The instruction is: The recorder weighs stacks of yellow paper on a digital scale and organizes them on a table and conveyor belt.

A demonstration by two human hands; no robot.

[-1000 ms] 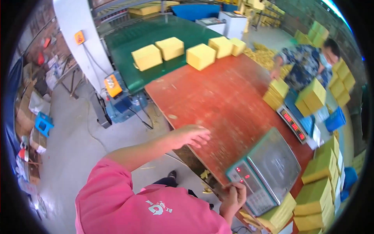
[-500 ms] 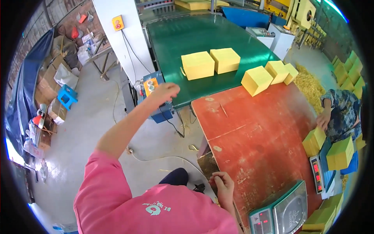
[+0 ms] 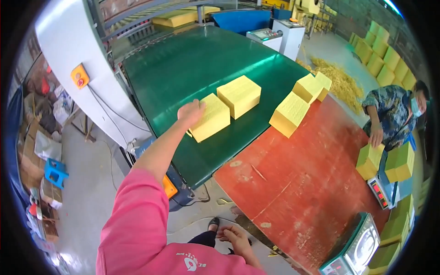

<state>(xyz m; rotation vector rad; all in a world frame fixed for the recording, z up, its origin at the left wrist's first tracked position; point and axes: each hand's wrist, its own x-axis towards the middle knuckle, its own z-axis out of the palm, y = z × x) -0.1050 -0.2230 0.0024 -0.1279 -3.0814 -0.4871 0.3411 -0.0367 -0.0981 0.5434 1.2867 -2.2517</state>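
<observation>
A thick block of stacked yellow paper (image 3: 210, 120) sits on the green conveyor surface, and a second yellow paper block (image 3: 240, 96) stands just right of it. My left hand (image 3: 190, 113) touches the upper left edge of the nearer block, fingers laid against it and partly hidden. A small yellow strip shows under its left corner. My right hand (image 3: 236, 238) hangs low beside the near edge of the red tabletop (image 3: 302, 192), fingers loosely bent and apart, nothing visible in it. More paper blocks (image 3: 289, 113) stand across the far edge of the red tabletop.
A digital scale (image 3: 355, 250) stands at the near right of the tabletop. At the right, a co-worker (image 3: 389, 114) has a hand on a paper block beside another scale (image 3: 381, 192). A blue control box (image 3: 181, 188) sits below my left forearm, beside the conveyor (image 3: 183, 59).
My left hand has moved from over the control box up to the nearer paper block and now touches it. The view has swung to the right. My right hand stays low.
</observation>
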